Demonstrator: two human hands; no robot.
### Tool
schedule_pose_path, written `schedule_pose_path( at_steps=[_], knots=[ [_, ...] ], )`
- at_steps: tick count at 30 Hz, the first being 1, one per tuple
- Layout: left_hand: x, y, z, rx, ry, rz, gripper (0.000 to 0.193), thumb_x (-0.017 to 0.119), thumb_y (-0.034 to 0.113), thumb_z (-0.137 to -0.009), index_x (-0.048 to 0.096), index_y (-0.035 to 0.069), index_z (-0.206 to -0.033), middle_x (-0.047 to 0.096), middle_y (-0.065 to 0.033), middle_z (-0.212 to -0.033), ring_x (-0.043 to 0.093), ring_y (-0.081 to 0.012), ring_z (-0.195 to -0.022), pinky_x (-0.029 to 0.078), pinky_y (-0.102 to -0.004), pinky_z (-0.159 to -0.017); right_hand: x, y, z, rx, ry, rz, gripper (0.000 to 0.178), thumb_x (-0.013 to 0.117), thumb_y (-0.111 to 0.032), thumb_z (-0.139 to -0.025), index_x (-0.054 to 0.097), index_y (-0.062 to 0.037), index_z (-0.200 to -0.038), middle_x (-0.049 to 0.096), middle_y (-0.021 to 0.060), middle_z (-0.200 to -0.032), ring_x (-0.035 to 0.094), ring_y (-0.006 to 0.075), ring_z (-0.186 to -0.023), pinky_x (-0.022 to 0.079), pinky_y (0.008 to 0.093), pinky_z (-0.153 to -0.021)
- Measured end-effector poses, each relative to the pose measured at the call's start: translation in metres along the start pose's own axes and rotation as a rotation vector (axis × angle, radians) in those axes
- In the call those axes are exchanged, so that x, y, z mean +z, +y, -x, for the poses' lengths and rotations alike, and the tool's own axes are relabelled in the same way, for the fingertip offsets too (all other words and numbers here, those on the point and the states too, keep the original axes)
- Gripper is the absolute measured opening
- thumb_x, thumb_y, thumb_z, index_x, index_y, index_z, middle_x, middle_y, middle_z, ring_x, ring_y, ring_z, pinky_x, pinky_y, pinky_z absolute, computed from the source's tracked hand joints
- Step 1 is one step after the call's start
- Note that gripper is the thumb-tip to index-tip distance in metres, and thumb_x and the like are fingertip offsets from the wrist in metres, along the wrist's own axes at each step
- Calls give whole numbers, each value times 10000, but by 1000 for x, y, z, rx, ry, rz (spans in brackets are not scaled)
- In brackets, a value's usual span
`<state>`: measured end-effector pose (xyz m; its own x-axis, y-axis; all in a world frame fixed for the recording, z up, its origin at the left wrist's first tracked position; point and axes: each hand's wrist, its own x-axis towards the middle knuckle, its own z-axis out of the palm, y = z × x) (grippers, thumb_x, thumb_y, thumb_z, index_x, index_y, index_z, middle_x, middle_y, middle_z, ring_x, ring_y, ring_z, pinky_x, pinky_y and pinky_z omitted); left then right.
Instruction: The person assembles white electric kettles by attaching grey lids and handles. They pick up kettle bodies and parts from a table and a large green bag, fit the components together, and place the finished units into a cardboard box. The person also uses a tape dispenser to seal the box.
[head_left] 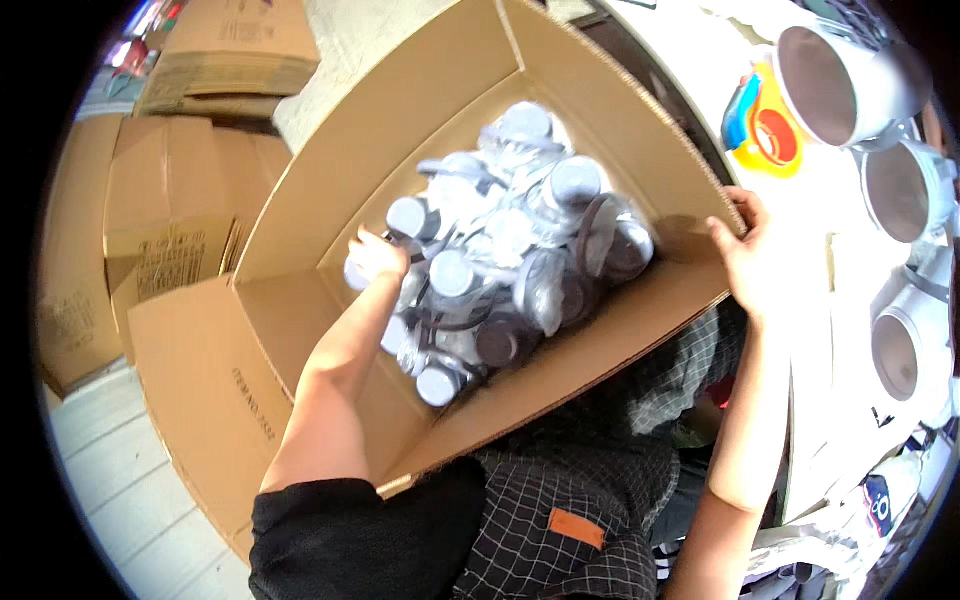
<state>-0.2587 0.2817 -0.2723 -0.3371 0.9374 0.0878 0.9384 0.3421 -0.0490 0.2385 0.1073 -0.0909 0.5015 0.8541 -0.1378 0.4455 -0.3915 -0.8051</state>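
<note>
A large open cardboard box (330,170) stands tilted before me, holding a heap of grey-lidded plastic bottles or cups (455,273), several with clear wrapping and dark handles or straps. Inside it, at the left of the heap, my left hand (380,255) has its fingers curled among the lids; what they hold is partly hidden. My right hand (745,250) grips the box's right rim near the corner, thumb on the inner side and fingers over the edge.
Closed cartons (165,190) and a stack of flat cardboard (225,60) stand to the left. On the white table (815,420) at right are grey metal-like cups (820,85) lying on their sides and a roll of tape on an orange dispenser (775,135). One box flap (205,370) hangs outward.
</note>
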Motion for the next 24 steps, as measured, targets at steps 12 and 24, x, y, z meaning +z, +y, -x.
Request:
schedule_pose_path(
  at_steps=[12, 24],
  knots=[
    [-78, 190, 25, 1065, -86, 301, 934, 582, 580, -944, 264, -70, -1535, 263, -279, -1614, 224, -430, -1514, 179, -528, -1245, -12, -24, 0, 71, 73, 359, 405, 768, -207, -795, 681, -80, -1169, 738, 141, -993, 706, 343, -960, 556, 437, -860],
    [-243, -98, 118, 538, 195, 93, 906, 806, 154, -767, 313, -37, -1503, 365, -245, -1539, 305, -453, -1440, 210, -551, -1204, 5, -60, -35, -41, -108, 600, 261, 646, -219, -881, 714, -93, -1099, 730, 177, -1013, 690, 384, -982, 550, 487, -853]
  ],
)
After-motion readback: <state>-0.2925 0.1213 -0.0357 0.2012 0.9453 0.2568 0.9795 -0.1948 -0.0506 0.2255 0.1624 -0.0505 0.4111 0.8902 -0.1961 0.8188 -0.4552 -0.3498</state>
